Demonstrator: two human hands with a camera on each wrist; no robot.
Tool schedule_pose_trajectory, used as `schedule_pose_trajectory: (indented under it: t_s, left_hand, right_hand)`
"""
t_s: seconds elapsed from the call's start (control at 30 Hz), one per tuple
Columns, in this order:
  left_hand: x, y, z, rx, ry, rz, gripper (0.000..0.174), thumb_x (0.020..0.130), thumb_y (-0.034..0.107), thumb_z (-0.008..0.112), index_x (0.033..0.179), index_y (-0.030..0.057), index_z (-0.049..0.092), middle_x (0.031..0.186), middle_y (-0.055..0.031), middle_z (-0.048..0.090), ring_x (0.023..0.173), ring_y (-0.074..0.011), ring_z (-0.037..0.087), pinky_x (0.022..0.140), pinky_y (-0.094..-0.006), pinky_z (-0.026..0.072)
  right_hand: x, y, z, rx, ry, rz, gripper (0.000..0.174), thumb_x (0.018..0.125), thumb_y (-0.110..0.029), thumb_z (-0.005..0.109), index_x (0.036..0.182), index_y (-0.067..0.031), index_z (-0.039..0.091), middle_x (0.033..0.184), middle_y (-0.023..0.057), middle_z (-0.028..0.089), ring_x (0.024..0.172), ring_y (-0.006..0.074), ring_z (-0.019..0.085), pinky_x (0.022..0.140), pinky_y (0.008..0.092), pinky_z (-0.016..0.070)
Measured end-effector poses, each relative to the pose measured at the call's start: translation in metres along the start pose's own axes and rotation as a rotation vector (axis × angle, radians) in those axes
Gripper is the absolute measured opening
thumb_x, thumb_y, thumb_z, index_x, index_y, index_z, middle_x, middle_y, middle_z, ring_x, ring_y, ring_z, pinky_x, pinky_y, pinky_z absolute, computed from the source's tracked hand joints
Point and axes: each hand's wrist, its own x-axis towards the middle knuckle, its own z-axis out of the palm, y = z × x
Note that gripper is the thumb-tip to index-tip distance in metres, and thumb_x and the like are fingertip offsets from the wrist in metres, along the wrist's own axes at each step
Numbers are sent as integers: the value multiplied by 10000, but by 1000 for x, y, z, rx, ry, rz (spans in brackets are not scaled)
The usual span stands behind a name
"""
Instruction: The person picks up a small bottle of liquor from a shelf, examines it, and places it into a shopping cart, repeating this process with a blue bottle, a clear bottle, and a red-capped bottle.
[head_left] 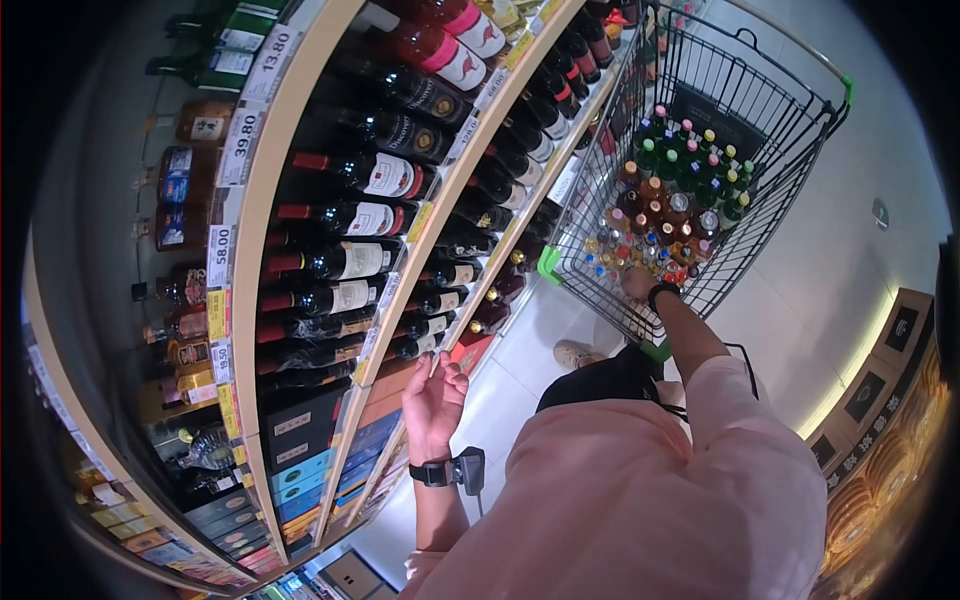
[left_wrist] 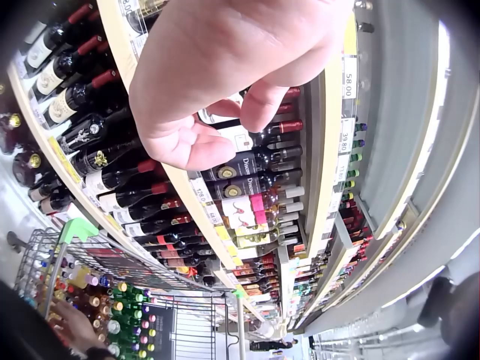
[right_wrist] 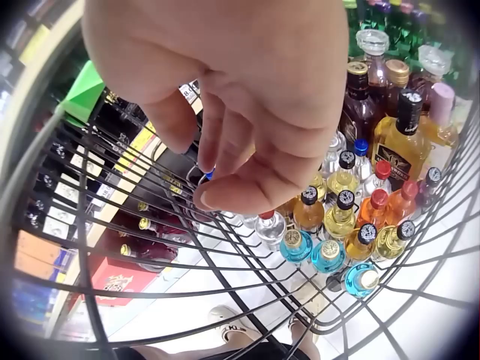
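Observation:
My right hand [head_left: 638, 283] is down inside the shopping cart [head_left: 779, 225], over the near end of a group of bottles. In the right wrist view its fingers [right_wrist: 247, 191] bend downward close over small bottles with blue, red and black caps. A bit of blue shows at the fingertips; I cannot tell whether they hold a bottle. Blue-liquid mini bottles [right_wrist: 328, 256] stand beside the hand. My left hand [head_left: 436, 402] is raised in front of the wine shelf, palm up, its fingers loosely bent with nothing between them. Wine bottles [head_left: 345, 260] lie behind it in the head view.
Shelves with price tags [head_left: 221, 255] run along the left. Boxed goods [head_left: 300, 480] fill the lower shelves. Green bottles [head_left: 690, 165] stand farther in the cart, with brown ones [head_left: 650, 205] nearer. A shoe [head_left: 578, 354] is on the tiled floor [head_left: 520, 385] beside the cart.

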Motion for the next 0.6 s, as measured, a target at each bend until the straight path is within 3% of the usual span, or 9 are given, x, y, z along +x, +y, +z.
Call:
schedule_pose_trajectory:
  t_s: [0.17,0.33,0.4,0.43,0.5,0.6]
  left_hand:
    - [-7,9,-13,-32,-32,19,78,932,129,605,1003,112,577,943,-82,654,799,-188,599,718,-299,481]
    - [-13,20,-30,-81,-101,40,71,926,138,609,984,111,578,914,-69,654,787,-177,599,718,-291,480]
    - [-15,26,-40,-114,-105,55,68,927,144,611,975,111,578,904,-66,655,782,-173,600,717,-289,480]
    - [-17,29,-45,-133,-106,60,67,927,147,612,971,111,577,899,-64,655,779,-171,600,716,-287,480]
    - [-19,36,-59,-173,-114,70,73,939,157,599,967,92,582,896,-61,650,770,-168,599,714,-290,480]
    - [-21,52,-85,-227,-151,88,129,960,174,578,961,46,588,892,-60,644,769,-157,601,712,-287,486]
  right_hand:
    - [-14,-5,0,-15,26,-27,235,834,-132,553,974,16,671,764,129,690,552,226,671,469,354,536]
    - [6,25,12,14,19,-67,226,843,-122,544,974,14,668,748,120,684,561,216,663,465,354,512]
    - [-17,4,9,69,20,49,300,861,-154,612,1118,-7,659,858,110,700,770,222,687,544,377,553]
    - [-20,1,9,63,10,59,328,879,-182,620,1162,-18,642,883,110,699,772,238,686,543,367,556]
    - [-32,-11,7,14,46,83,291,883,-190,625,1120,-26,671,841,102,697,601,195,651,489,320,526]
    - [-50,-40,2,31,94,96,227,870,-190,627,1008,-26,700,782,96,690,537,175,621,472,325,510]
